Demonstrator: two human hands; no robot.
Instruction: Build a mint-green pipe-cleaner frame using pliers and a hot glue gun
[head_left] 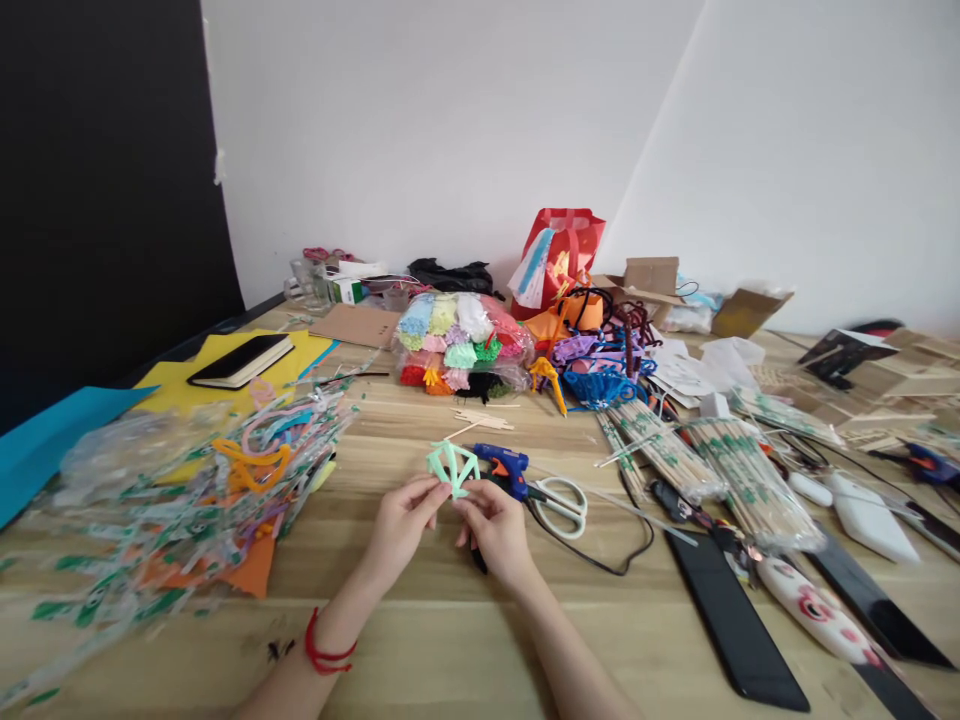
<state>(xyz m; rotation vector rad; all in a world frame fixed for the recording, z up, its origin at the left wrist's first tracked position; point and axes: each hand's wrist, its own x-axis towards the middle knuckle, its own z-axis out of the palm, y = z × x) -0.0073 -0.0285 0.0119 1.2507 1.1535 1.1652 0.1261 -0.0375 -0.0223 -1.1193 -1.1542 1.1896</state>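
My left hand (pixel 409 515) and my right hand (pixel 493 525) meet in front of me, their fingertips pinching the lower end of a light green pipe-cleaner shape (pixel 453 464). It is bent into an open fan with several spokes and an outer edge. Just behind my right hand lies a blue glue gun (pixel 504 468), its handle partly hidden by that hand. White-handled scissors (pixel 564 508) rest to the right of it. Thin wooden sticks (pixel 484 418) lie on the table beyond the green shape.
Plastic wrappers (pixel 187 520) cover the left. At the back are bagged colourful pipe cleaners (pixel 457 345), a pile of bent ones (pixel 600 350) and a red bag (pixel 566 255). Bundled wooden sticks (pixel 750 480) and a black phone (pixel 735 620) lie right. A black cable (pixel 626 570) curls nearby.
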